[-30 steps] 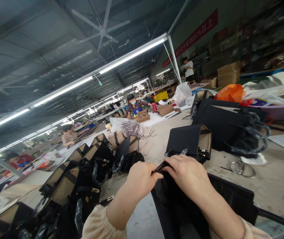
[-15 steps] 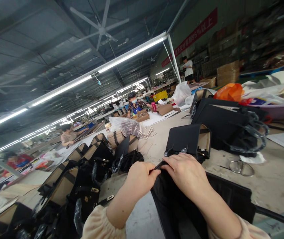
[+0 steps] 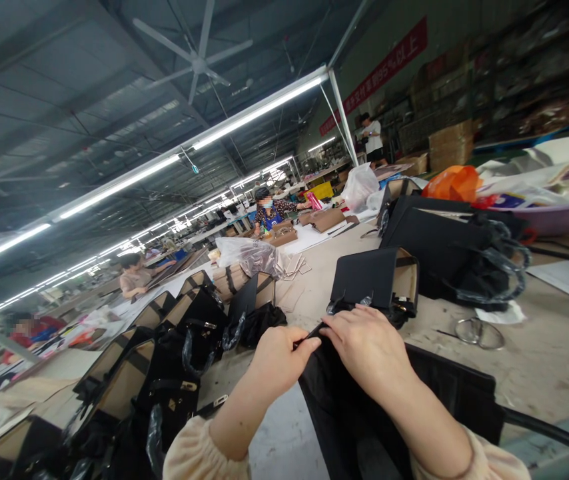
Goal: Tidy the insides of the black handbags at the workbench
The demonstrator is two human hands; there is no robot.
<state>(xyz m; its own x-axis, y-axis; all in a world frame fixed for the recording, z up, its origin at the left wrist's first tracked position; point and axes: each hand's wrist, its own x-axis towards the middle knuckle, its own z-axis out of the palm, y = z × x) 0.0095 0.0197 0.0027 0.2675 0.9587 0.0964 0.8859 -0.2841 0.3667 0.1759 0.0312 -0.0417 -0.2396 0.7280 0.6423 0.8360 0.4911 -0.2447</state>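
A black bag piece (image 3: 344, 407) lies at the front of the table, partly under my forearm. My left hand (image 3: 280, 357) pinches its upper edge between thumb and fingers. Right beside it, my right hand (image 3: 364, 343) grips the same edge, thumb below and fingers on top. The two hands almost touch. Just beyond them a black handbag (image 3: 362, 277) with a beige inside lies on its side. What is under my right palm is hidden.
Several black handbags (image 3: 129, 380) line the left side. More black bags (image 3: 429, 247) lie at the right, near scissors (image 3: 479, 333) and a purple basin (image 3: 559, 219). A clear plastic bag (image 3: 249, 255) sits farther back. A masked person (image 3: 270, 217) works across the table.
The view has shifted slightly. Both hands keep their hold on the black edge, almost unmoved. Across the table, the person's arm and a pink item have shifted.
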